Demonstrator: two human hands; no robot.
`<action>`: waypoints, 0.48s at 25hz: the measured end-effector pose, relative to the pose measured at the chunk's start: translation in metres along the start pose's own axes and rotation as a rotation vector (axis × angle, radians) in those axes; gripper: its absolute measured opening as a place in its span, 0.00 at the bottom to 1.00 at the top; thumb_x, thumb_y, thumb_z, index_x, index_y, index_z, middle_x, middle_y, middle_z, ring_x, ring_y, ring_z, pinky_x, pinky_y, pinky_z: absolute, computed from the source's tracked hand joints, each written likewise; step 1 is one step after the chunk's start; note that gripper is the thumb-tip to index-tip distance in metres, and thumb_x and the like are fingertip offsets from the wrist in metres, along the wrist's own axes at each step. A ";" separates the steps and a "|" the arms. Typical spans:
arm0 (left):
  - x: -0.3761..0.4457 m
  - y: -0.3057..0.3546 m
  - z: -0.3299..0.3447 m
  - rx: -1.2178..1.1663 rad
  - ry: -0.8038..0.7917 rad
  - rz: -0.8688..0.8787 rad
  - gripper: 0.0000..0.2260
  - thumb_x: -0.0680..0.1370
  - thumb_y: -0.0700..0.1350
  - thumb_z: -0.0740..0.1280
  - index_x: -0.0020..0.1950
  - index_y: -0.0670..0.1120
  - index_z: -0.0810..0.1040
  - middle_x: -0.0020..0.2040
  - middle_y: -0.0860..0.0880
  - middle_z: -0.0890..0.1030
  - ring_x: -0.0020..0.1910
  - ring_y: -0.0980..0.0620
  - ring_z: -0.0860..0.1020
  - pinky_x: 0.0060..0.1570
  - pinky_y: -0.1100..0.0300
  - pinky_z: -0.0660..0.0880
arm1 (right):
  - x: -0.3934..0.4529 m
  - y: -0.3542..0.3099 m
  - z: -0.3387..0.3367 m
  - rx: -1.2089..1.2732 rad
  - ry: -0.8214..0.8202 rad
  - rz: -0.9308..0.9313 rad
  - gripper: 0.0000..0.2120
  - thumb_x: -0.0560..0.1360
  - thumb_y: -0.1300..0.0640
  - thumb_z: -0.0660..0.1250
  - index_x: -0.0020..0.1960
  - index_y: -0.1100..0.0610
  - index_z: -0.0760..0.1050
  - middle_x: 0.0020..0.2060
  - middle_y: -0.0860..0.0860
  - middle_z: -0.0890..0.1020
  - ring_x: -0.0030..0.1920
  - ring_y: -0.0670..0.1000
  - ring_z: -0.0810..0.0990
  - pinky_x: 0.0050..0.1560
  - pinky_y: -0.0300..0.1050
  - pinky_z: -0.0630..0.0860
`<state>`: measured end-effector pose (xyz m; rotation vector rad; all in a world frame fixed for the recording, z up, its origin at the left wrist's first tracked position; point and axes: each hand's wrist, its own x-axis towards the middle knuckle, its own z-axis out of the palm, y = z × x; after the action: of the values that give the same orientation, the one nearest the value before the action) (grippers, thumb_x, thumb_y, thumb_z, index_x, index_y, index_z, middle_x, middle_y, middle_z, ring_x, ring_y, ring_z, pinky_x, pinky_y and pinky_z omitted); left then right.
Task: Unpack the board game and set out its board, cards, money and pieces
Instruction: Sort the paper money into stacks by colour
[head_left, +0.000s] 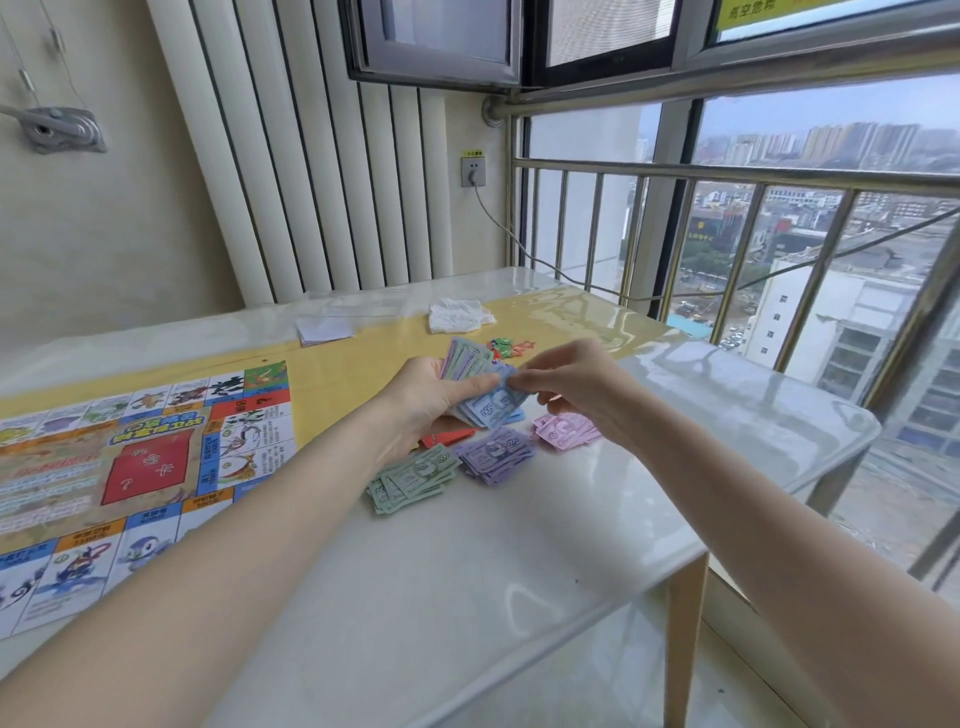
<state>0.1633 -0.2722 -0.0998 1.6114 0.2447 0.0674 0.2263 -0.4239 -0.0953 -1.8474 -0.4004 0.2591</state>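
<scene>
Head view: at frame centre, a fan of thin, floppy notes (470, 374) is gripped by the left hand (431, 400) while one blue note (493, 402), best taken by its edge, is pinched by the right hand (571, 384).

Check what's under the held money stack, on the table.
Below the money stack gripped by the left hand, a red pile pokes out on the table, with blue notes at its right. Most of both is covered, so no count.

A glossy white table (519, 571) carries the game board (130, 467) at left, green (410, 480), purple (496, 454) and pink (566, 431) money piles mid-table, white cards (324, 330) and a crumpled bag (460, 315) far back.
</scene>
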 end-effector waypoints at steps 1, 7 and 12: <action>0.002 0.001 0.006 -0.008 -0.002 0.000 0.04 0.75 0.42 0.68 0.46 0.42 0.77 0.39 0.45 0.81 0.30 0.56 0.81 0.30 0.63 0.79 | 0.001 0.002 -0.005 0.001 0.025 0.019 0.10 0.69 0.62 0.72 0.47 0.67 0.80 0.31 0.54 0.76 0.30 0.47 0.70 0.30 0.37 0.69; 0.012 0.009 0.030 -0.047 -0.001 0.025 0.10 0.77 0.40 0.65 0.56 0.36 0.75 0.40 0.44 0.81 0.30 0.54 0.82 0.30 0.64 0.79 | 0.010 0.010 -0.028 0.065 0.119 -0.002 0.06 0.71 0.61 0.71 0.43 0.65 0.78 0.29 0.53 0.77 0.29 0.46 0.71 0.26 0.34 0.69; 0.010 0.008 0.025 -0.055 -0.056 0.025 0.06 0.78 0.38 0.63 0.52 0.36 0.75 0.37 0.44 0.83 0.31 0.53 0.83 0.30 0.65 0.77 | 0.029 0.037 -0.073 -0.084 0.351 -0.002 0.06 0.71 0.63 0.70 0.43 0.67 0.79 0.27 0.54 0.75 0.25 0.48 0.69 0.22 0.32 0.66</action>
<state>0.1788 -0.2955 -0.0945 1.5595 0.1783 0.0481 0.2854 -0.4863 -0.1079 -1.9290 -0.1712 -0.0860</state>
